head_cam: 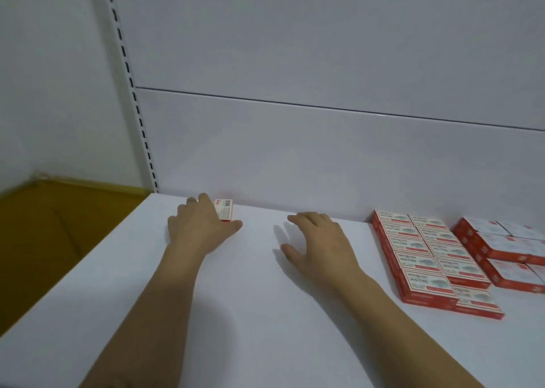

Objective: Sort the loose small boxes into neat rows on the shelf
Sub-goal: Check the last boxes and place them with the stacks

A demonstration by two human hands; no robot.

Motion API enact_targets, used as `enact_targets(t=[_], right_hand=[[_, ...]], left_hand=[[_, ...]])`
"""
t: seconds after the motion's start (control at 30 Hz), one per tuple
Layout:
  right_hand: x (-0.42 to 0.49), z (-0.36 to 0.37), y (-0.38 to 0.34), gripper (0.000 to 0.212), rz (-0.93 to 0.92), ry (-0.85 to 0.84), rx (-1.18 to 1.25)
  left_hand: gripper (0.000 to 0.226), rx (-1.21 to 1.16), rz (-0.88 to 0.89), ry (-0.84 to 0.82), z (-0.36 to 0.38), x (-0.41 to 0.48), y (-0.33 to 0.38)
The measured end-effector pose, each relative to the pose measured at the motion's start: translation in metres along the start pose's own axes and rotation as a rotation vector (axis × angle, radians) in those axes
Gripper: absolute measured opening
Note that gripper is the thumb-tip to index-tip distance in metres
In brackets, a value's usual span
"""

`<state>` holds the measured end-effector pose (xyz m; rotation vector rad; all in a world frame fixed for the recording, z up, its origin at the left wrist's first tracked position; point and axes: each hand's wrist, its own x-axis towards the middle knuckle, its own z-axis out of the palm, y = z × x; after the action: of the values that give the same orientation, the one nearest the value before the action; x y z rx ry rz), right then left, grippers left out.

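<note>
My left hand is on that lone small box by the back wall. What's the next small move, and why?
Probably lift the box with your left hand and carry it right toward the neat rows. It sits alone, far from them, and your right hand is open and holds nothing.

Red-and-white boxes (427, 255) lie rowed on the shelf (265, 314); lone box (225, 209) stands apart.
</note>
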<state>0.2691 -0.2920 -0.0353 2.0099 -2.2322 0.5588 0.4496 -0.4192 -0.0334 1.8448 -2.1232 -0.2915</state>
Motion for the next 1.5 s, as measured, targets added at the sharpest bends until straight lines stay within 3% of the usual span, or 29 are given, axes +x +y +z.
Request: enact_targets(t=[0.17, 0.43, 0.53, 0.63, 0.73, 0.93, 1.07, 1.23, 1.5], right_hand=[[-0.011, 0.003, 0.003, 0.056, 0.001, 0.005, 0.047], [-0.012, -0.003, 0.005, 0.052, 0.029, 0.011, 0.128], [-0.006, -0.008, 0.006, 0.053, 0.052, 0.0, 0.154], [0.002, -0.011, 0.01, 0.067, 0.102, -0.05, 0.193], [0.009, -0.019, 0.015, 0.078, 0.221, -0.061, 0.437], [0.001, -0.042, 0.036, 0.028, 0.416, -0.023, 0.952], [-0.023, -0.05, 0.047, 0.037, 0.401, -0.019, 1.089], [-0.032, -0.044, 0.043, 0.05, 0.392, 0.105, 1.075], [-0.036, -0.043, 0.029, 0.04, 0.402, 0.266, 1.245]], left_hand=[[0.076, 0.052, -0.07, -0.008, 0.008, 0.008, 0.0], [0.037, -0.045, -0.033, 0.026, 0.006, 0.009, 0.001], [0.024, -0.134, 0.107, 0.013, 0.001, 0.0, 0.009], [0.026, -0.275, 0.306, -0.006, -0.001, -0.017, 0.026], [0.028, -0.373, 0.519, -0.032, 0.0, -0.031, 0.041], [0.037, -0.444, 0.752, -0.064, 0.011, -0.051, 0.06], [0.041, -0.473, 0.789, -0.114, 0.014, -0.06, 0.066], [0.042, -0.514, 0.777, -0.141, 0.019, -0.066, 0.071], [0.037, -0.755, 0.689, -0.116, 0.013, -0.071, 0.073]])
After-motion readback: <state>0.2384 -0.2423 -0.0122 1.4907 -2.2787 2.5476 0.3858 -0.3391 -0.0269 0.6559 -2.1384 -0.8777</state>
